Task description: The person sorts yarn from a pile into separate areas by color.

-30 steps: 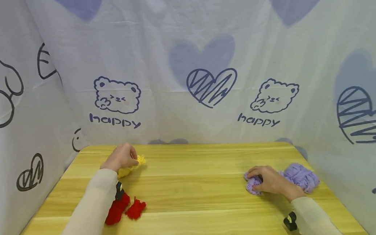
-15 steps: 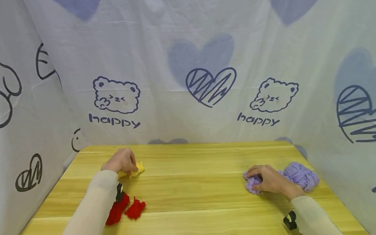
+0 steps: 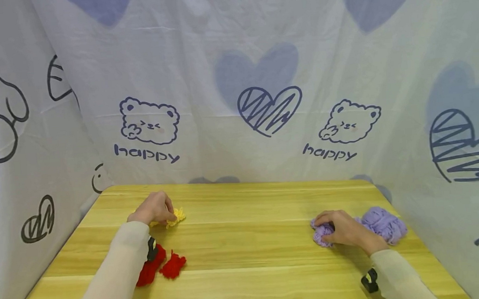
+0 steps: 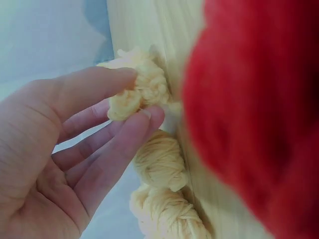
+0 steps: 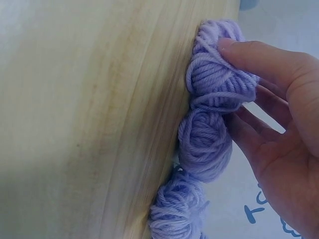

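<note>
At the far left of the table, my left hand (image 3: 153, 208) pinches a small loose clump of yellow yarn (image 4: 150, 83) between thumb and fingertips. Two wound yellow yarn balls (image 4: 162, 162) lie in line beside it in the left wrist view, mostly hidden by the hand from the head. On the right, my right hand (image 3: 347, 229) grips a purple yarn ball (image 5: 219, 74), thumb on top and fingers behind. More purple yarn balls (image 5: 205, 144) sit in a row against it, reaching to the larger purple bunch (image 3: 383, 225) behind the hand.
Red yarn (image 3: 149, 268) lies under the left forearm, with a smaller red tuft (image 3: 173, 266) to its right; red fills the right of the left wrist view. The wooden table (image 3: 246, 246) ends at a printed white curtain (image 3: 222, 137) behind and at both sides.
My left hand has come down a little toward the table, and the yellow yarn in it sits lower. The right hand and the purple yarn stay where they were.
</note>
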`<action>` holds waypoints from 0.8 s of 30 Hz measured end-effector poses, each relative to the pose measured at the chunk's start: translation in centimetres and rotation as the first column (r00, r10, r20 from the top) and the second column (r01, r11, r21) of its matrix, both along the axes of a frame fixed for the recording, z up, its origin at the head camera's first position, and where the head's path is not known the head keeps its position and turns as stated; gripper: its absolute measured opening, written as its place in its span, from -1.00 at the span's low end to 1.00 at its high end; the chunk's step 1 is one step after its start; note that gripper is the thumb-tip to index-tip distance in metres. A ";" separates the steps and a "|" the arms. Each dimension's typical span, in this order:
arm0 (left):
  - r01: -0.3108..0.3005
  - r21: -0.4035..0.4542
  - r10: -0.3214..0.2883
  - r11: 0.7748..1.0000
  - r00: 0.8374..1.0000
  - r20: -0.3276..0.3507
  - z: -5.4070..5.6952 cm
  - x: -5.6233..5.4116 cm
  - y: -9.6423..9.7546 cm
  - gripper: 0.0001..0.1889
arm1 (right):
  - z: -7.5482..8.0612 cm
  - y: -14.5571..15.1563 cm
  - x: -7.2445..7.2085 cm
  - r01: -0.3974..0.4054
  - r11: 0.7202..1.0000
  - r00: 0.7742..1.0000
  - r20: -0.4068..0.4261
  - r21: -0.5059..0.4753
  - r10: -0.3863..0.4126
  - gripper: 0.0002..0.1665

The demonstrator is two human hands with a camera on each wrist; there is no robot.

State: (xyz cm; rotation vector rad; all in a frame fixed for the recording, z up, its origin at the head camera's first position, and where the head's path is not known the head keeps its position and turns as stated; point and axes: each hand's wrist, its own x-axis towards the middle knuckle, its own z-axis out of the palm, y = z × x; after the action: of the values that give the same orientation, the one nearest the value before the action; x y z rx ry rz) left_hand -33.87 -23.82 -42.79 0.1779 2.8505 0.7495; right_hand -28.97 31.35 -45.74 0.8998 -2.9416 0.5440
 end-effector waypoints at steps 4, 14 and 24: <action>-0.009 -0.009 0.009 1.000 1.000 -0.001 0.1 0.0 -0.1 -0.87 | 0.0 0.0 0.0 -0.001 1.000 1.000 -0.006 0.000 0.001 -0.60; -0.049 -0.018 0.049 0.999 0.998 -0.045 0.2 0.0 -0.4 -0.88 | -0.1 0.0 0.0 0.005 1.000 1.000 -0.003 0.006 -0.005 -0.59; -0.018 -0.010 0.017 1.000 0.998 -0.063 0.2 0.1 -0.7 -0.86 | 0.0 -0.1 0.1 0.011 1.000 1.000 0.002 0.003 -0.011 -0.59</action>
State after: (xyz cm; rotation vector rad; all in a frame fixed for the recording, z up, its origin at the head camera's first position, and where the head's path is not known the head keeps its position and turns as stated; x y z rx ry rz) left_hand -33.80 -24.47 -42.63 0.1787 2.9189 0.7454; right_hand -28.89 31.28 -45.69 0.8827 -2.9479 0.5399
